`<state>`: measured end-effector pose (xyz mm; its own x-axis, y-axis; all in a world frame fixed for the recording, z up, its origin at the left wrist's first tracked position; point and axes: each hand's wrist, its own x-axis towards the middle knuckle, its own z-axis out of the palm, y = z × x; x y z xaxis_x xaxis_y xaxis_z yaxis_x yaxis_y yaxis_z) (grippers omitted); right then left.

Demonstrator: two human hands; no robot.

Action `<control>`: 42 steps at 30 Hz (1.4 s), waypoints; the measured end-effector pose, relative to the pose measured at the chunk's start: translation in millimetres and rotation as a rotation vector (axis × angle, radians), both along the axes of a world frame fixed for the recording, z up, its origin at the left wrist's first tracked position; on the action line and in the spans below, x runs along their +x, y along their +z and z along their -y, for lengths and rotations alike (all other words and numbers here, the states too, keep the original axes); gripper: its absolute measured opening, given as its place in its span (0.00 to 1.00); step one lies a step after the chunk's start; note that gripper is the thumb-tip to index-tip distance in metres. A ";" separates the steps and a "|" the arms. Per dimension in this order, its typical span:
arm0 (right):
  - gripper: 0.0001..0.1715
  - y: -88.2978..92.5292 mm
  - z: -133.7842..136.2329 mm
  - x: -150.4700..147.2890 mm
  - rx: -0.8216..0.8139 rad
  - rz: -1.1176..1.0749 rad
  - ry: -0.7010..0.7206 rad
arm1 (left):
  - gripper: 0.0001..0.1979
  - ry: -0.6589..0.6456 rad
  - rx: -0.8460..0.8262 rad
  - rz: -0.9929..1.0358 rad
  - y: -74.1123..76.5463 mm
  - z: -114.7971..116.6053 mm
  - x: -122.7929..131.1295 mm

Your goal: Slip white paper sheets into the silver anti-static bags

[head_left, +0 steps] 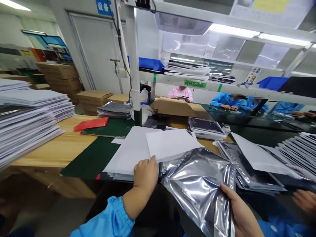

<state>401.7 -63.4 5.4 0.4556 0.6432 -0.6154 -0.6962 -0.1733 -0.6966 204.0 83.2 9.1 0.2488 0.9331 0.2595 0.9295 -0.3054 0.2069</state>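
Observation:
My left hand (146,174), in a blue sleeve, has its fingers curled and pinches the near left corner of a white sheet (172,143). Beneath that sheet lies a stack of larger white sheets (133,148) on the dark green mat (86,158). My right hand (239,207) grips the right edge of a shiny silvery plastic bag (197,184), thumb on top. The bag hangs tilted over the table's near edge; whether anything is inside I cannot tell. Part of the stack behind the bag is hidden by it.
Tall paper stacks (29,131) stand at the left, near a red packet (91,124). Bagged dark sheets (256,171) lie at the right, beside another person's hand (306,200). An open carton (175,108) sits behind, below a shelf with a white post (134,65).

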 end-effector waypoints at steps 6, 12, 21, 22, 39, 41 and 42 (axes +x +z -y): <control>0.02 24.4 -28.1 -16.6 0.004 -0.199 -0.195 | 0.20 0.024 -0.112 0.189 4.4 -2.2 1.8; 0.07 11.0 -51.9 -18.4 0.152 -0.144 -0.314 | 0.19 -0.049 -0.147 0.256 4.6 10.4 9.3; 0.01 -5.3 -65.2 -32.9 0.244 -0.077 -0.317 | 0.21 -0.535 -0.309 0.301 7.8 31.0 -2.7; 0.03 -5.9 -63.9 -34.8 0.258 -0.086 -0.309 | 0.20 -0.644 -0.411 0.339 7.9 33.0 -9.2; 0.16 -21.1 -47.1 -56.5 0.251 -0.178 -0.275 | 0.16 0.095 -1.147 1.711 2.0 25.1 3.3; 0.18 -22.7 -48.3 -56.7 0.293 -0.154 -0.282 | 0.17 0.066 -1.243 1.639 -0.1 32.3 0.9; 0.19 -23.9 -48.5 -56.8 0.302 -0.160 -0.277 | 0.17 0.045 -1.277 1.623 -0.7 33.9 -1.2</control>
<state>344.9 -15.0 -18.5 0.5503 0.6722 -0.4953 -0.7909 0.2296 -0.5672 202.8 49.3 8.4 0.4880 0.7239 -0.4876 -0.2775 0.6583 0.6997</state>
